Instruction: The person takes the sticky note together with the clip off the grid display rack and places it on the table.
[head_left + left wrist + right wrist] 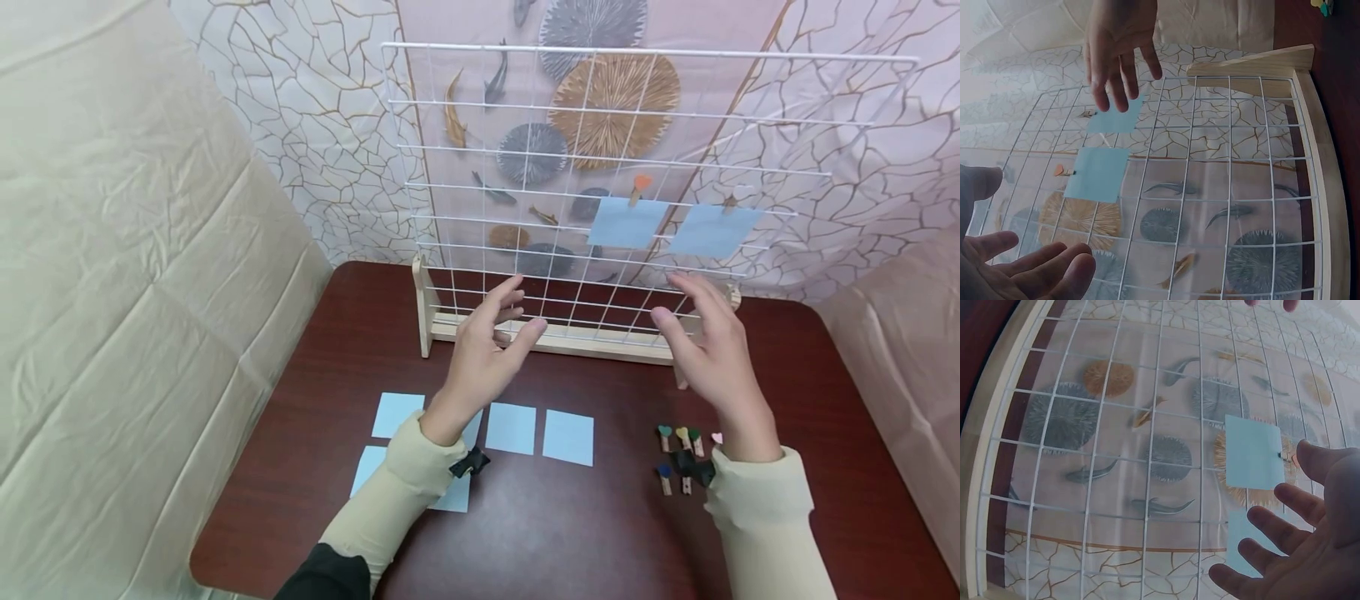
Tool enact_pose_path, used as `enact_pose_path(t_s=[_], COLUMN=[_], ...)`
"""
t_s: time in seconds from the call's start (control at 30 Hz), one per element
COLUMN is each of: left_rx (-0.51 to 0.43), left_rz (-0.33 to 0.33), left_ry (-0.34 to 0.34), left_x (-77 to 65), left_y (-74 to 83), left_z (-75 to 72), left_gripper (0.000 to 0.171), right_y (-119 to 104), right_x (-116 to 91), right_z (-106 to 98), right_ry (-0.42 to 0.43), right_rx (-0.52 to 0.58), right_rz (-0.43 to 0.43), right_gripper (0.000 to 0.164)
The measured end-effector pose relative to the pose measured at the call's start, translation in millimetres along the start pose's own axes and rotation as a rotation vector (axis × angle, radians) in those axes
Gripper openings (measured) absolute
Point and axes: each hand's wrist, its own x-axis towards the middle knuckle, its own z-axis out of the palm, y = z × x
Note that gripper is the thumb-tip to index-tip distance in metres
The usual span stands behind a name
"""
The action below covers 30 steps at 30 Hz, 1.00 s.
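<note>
Both hands are raised in front of a white wire grid rack (645, 52), fingers spread and holding nothing. My left hand (483, 346) is before its lower middle, thumb apart from the fingers. Before the lower right part is my right hand (712, 350), below two light blue paper squares on the grid. The left square (628, 223) hangs from a clothespin with an orange heart (642, 182); the right square (716, 231) hangs from another small clothespin (730, 202). In the right wrist view, the right hand (1297, 544) overlaps part of one square.
Several blue paper squares (512, 428) lie on the dark brown table (570, 533), partly hidden by the left forearm. Small heart-topped clothespins (664, 435) lie by the right wrist. The rack stands on a wooden base (562, 340) before a patterned backdrop (300, 108).
</note>
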Motion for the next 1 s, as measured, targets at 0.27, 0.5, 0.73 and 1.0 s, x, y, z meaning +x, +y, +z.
enact_pose_path(t_s=[0.27,0.5,0.73,1.0], left_rx=[-0.009,-0.039,-0.01,-0.011], left_rz=[0.0,-0.012,-0.029,-0.022], left_ry=[-0.011,-0.037,-0.062,-0.077], left_x=[14.3,31.6,46.6,57.3], left_y=[1.3,-0.5,-5.6,-8.7], left_z=[8.4,17.2,31.3,41.6], left_gripper=[0.059,0.057,0.056,0.057], right_y=[-7.1,-11.8,-17.1,-21.1], right_x=[13.7,21.4,29.0,37.6], right_z=[0.4,-0.2,-1.6,-0.9], right_ry=[0.015,0.036,0.031,0.032], right_rx=[0.022,-0.014,-0.014,0.001], right_rz=[-0.047,-0.077,-0.072,-0.046], right_gripper=[0.052,0.051,0.05,0.05])
